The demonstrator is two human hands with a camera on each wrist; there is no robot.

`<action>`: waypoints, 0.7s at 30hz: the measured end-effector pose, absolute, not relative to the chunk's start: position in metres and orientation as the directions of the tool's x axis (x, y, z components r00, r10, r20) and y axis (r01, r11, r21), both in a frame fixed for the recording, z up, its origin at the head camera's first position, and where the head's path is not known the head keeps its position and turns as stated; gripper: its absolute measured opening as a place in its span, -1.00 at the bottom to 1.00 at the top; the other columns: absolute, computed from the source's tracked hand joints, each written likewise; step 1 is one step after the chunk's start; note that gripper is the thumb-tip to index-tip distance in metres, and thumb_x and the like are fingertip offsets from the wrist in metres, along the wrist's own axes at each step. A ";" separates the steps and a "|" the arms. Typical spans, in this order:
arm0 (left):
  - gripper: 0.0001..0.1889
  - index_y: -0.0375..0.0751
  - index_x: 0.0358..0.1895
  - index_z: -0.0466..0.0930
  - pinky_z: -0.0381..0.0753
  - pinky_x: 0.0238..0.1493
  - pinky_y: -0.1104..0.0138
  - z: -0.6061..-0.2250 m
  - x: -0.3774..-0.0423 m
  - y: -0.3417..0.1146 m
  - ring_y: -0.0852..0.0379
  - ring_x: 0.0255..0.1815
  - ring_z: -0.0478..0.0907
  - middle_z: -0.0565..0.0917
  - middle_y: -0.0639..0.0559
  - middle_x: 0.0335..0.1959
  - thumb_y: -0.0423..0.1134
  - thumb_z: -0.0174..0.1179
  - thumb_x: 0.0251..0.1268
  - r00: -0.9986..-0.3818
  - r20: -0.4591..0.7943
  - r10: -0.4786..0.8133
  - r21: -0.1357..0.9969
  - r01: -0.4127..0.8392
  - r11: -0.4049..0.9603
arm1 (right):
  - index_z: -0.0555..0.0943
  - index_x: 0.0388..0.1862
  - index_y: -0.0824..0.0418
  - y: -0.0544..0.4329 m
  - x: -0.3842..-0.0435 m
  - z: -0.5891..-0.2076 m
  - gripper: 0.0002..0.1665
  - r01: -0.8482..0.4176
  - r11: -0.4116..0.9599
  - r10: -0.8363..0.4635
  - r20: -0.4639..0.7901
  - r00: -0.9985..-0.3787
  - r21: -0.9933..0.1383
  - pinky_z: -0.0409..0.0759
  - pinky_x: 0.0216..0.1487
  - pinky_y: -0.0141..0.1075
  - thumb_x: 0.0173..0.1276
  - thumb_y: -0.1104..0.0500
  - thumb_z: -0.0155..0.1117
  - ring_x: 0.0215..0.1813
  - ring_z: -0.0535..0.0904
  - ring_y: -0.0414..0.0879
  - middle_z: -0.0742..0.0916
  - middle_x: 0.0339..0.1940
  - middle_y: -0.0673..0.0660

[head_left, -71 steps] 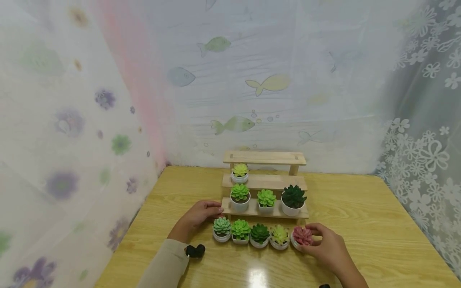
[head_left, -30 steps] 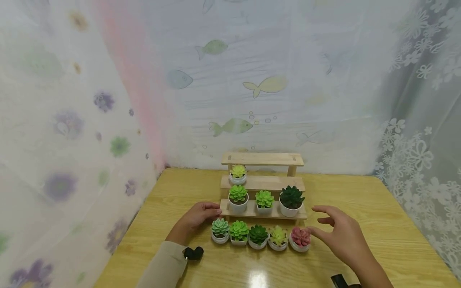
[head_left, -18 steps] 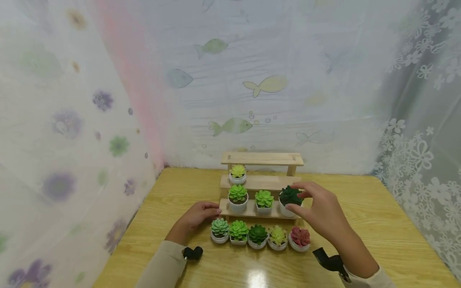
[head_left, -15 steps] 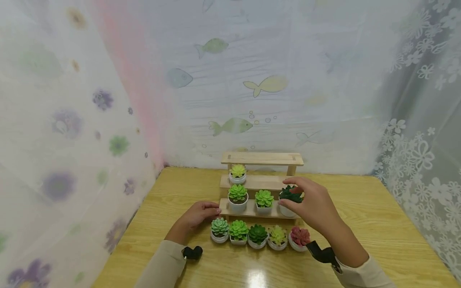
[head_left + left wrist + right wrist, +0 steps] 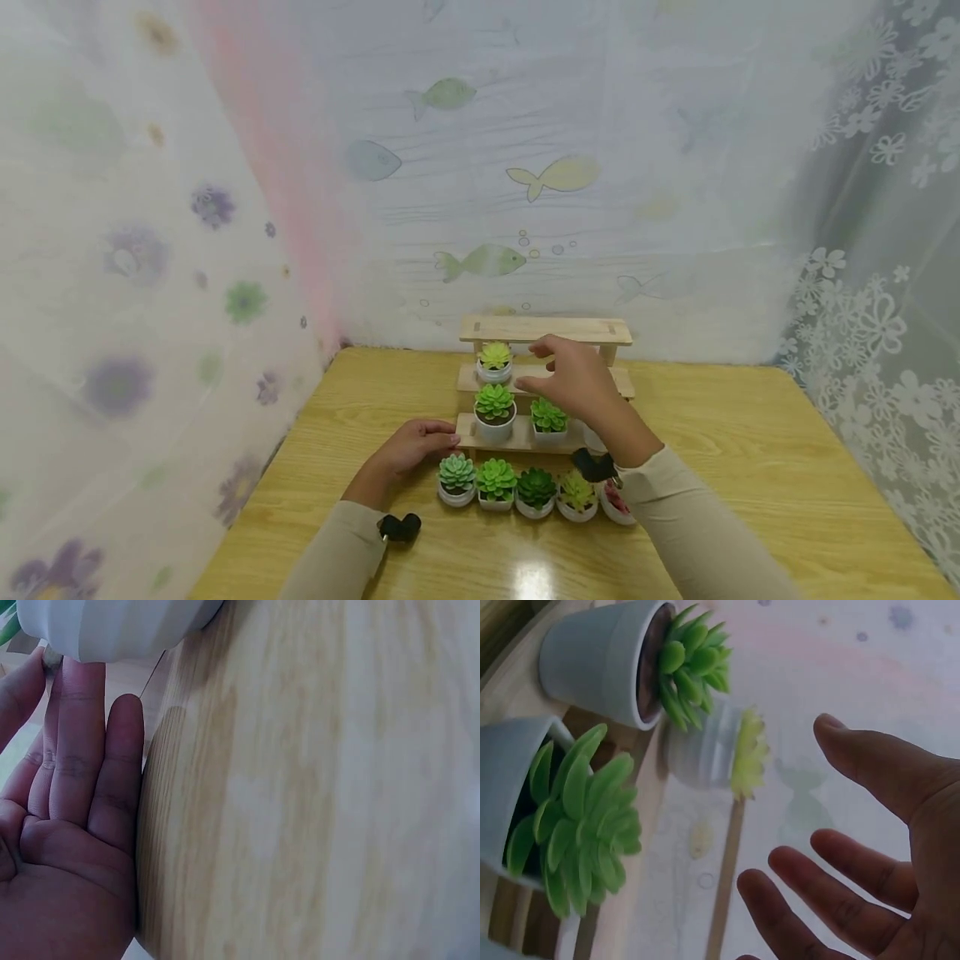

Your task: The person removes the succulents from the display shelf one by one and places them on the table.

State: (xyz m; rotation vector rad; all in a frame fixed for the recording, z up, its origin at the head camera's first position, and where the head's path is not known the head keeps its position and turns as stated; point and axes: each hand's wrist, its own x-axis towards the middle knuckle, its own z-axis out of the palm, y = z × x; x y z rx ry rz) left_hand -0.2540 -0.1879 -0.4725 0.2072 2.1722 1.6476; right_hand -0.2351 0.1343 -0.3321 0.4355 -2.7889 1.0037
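My left hand [image 5: 408,450] pinches the left end of the lowest shelf of a wooden tiered stand [image 5: 547,329]; in the left wrist view its fingers [image 5: 79,750] lie partly behind a white pot [image 5: 120,630]. My right hand [image 5: 577,379] hovers empty before the middle shelf, thumb and fingers spread apart. Closest to it is a yellow-green potted succulent [image 5: 495,360] at that shelf's left end, which it does not touch. Below, on the lowest shelf, stand a bright green succulent in a round pot [image 5: 495,412] and one in a square pot [image 5: 549,418]. My right forearm hides most of a third pot [image 5: 592,437].
A row of several small potted succulents stands on the table [image 5: 750,467] before the stand, among them a pale green one [image 5: 456,477], a dark green one [image 5: 536,492] and a red one [image 5: 617,504] partly behind my sleeve. Patterned curtains [image 5: 480,167] enclose the table behind and at the sides.
My right hand has let go of the red succulent at the row's right end, then moved up and left past the dark green plant to the middle shelf. My left hand has stayed put.
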 end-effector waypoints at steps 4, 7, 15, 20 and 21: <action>-0.47 -0.44 0.34 0.52 0.70 0.09 0.30 -0.471 -0.254 -0.188 0.16 -0.04 0.76 0.80 -0.09 -0.03 -0.11 0.26 0.52 -0.908 -0.229 0.352 0.945 -0.120 0.305 | 0.56 0.36 0.06 0.121 -0.249 -0.335 -0.21 -0.293 0.732 -0.214 0.200 -0.956 -0.615 0.70 0.05 0.04 0.25 -0.25 0.54 0.16 0.69 0.10 0.72 0.25 0.10; -0.48 -0.44 0.35 0.51 0.70 0.10 0.29 -0.471 -0.254 -0.189 0.17 -0.04 0.75 0.80 -0.07 -0.03 -0.12 0.24 0.54 -0.904 -0.229 0.361 0.944 -0.116 0.307 | 0.51 0.42 0.09 0.112 -0.256 -0.339 -0.14 -0.260 0.731 -0.206 0.159 -0.965 -0.631 0.69 0.08 0.06 0.26 -0.26 0.53 0.16 0.68 0.11 0.70 0.28 0.13; -0.47 -0.43 0.37 0.49 0.70 0.16 0.22 -0.472 -0.254 -0.189 0.13 0.01 0.75 0.80 -0.10 -0.01 -0.10 0.21 0.56 -0.897 -0.231 0.378 0.940 -0.105 0.325 | 0.48 0.44 0.09 0.093 -0.263 -0.346 -0.08 -0.191 0.744 -0.164 0.102 -0.981 -0.640 0.69 0.07 0.05 0.24 -0.32 0.51 0.17 0.67 0.10 0.69 0.29 0.13; -0.46 -0.41 0.38 0.49 0.70 0.18 0.19 -0.472 -0.255 -0.189 0.10 0.03 0.75 0.80 -0.11 0.01 -0.08 0.21 0.55 -0.898 -0.237 0.370 0.937 -0.111 0.332 | 0.47 0.43 0.09 0.089 -0.265 -0.345 -0.11 -0.179 0.756 -0.153 0.097 -0.984 -0.629 0.69 0.06 0.06 0.26 -0.30 0.50 0.16 0.67 0.11 0.69 0.29 0.16; -0.45 -0.41 0.38 0.49 0.70 0.18 0.19 -0.472 -0.255 -0.188 0.10 0.04 0.75 0.80 -0.11 0.01 -0.07 0.21 0.55 -0.898 -0.238 0.369 0.936 -0.111 0.334 | 0.48 0.42 0.09 0.089 -0.266 -0.345 -0.12 -0.176 0.760 -0.148 0.098 -0.984 -0.626 0.69 0.05 0.05 0.26 -0.30 0.50 0.15 0.68 0.11 0.70 0.29 0.15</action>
